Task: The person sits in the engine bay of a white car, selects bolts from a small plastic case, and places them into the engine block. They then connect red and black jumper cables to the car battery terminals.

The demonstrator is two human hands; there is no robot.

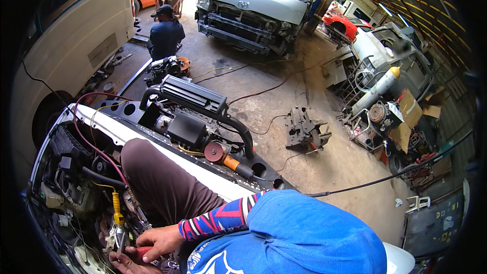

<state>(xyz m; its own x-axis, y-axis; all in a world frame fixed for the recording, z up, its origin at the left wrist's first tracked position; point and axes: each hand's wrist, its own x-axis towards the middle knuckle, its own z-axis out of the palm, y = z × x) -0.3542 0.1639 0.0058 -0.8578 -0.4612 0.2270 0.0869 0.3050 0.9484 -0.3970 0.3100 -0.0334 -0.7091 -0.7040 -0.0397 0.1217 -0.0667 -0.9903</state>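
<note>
At the lower left, inside an open engine bay, my two hands work close together. My right hand (pixel 163 241), in a patterned sleeve, closes on a red-handled tool (pixel 138 253) whose far end is hidden. Just below it, my left hand (pixel 131 264) has curled fingers; what they hold is hidden. Beside both hands stands a tool with a yellow grip (pixel 117 209) and a grey metal lower part (pixel 121 236). A thin yellow line runs to its top. My bent knee (pixel 157 172) rises above my right forearm.
An orange angle grinder (pixel 236 165) rests on the front panel, near a black finned cooler (pixel 193 94). A red hose (pixel 94 144) crosses the bay. Machine parts (pixel 304 129) and cables lie on the floor. A co-worker (pixel 166 33) crouches near a white van (pixel 253 5).
</note>
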